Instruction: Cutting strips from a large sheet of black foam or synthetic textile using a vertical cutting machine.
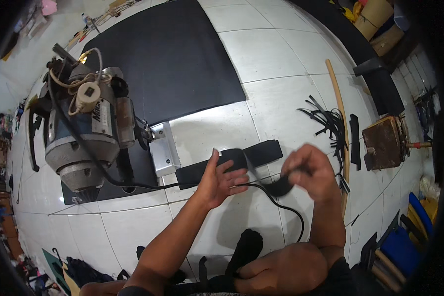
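My right hand (pixel 312 172) is closed, its fingers slightly blurred, pinching one end of a bendy black strip (pixel 280 187). The strip curls leftward toward my left hand (pixel 223 181), which is open with the palm turned up and the fingers apart. Part of the strip near those fingers is hidden, so whether they touch it cannot be told. Below both hands, flat black pieces (pixel 265 152) lie on the white tiled floor. To the left stands an electric cutting machine (pixel 86 128) with a metal base plate (pixel 164 148); its black cord (pixel 295 212) runs beneath my hands.
A large black sheet (pixel 167 59) covers the floor at the far left, reaching to the machine. On the right lie a long wooden stick (pixel 336 89), a tangle of thin black offcuts (pixel 330 121) and a worn brown box (pixel 384 143). My knee (pixel 286 266) is close below.
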### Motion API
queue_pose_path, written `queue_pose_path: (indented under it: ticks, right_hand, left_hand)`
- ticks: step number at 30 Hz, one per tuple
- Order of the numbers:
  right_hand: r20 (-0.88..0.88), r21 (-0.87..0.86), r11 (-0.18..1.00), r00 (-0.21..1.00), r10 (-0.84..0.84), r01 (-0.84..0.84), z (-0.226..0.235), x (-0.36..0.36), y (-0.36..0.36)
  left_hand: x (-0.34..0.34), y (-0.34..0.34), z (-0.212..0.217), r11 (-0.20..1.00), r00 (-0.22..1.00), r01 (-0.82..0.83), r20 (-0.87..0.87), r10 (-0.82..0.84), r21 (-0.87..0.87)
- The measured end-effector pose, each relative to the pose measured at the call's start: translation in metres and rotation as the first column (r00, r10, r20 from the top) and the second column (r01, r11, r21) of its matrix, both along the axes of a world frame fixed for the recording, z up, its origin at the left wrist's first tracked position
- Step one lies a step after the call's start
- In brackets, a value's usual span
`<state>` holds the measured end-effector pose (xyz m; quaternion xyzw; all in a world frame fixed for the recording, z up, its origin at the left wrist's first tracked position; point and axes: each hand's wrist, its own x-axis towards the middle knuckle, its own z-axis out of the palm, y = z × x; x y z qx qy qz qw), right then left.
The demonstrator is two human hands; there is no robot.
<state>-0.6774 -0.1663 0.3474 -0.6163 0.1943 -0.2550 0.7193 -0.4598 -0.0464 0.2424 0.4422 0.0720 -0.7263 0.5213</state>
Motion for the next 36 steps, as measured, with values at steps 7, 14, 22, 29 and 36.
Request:
queue_pose_path:
  ticks: [7, 14, 22, 29, 36]
  right_hand:
    - [-0.005, 0.078, 0.979, 0.982, 0.187, -0.186, 0.015, 0.008, 0.025]
    - [-0.272, -0.225, 0.928, 0.895, -0.354, 0.298, -0.030, 0.030, -0.004]
    - [-0.340, -0.077, 0.979, 0.918, -0.203, 0.188, -0.066, 0.034, -0.010]
    - [-0.179, -0.039, 0.928, 0.911, -0.371, 0.370, -0.066, 0.041, -0.010]
    - [-0.230, -0.067, 0.899, 0.870, -0.436, 0.433, -0.079, 0.036, -0.022]
  left_hand:
    - [-0.015, -0.021, 0.012, 0.942, 0.996, 0.089, 0.051, -0.076, -0.322]
    - [-0.016, 0.000, 0.032, 0.937, 0.984, 0.087, -0.117, -0.134, -0.338]
    - [-0.019, 0.011, 0.013, 0.804, 0.885, 0.415, 0.396, -0.246, -0.426]
    - [-0.019, 0.029, 0.002, 0.848, 0.819, 0.461, 0.494, -0.292, -0.262]
    - [-0.045, 0.053, -0.019, 0.984, 0.928, -0.022, 0.361, 0.086, -0.178]
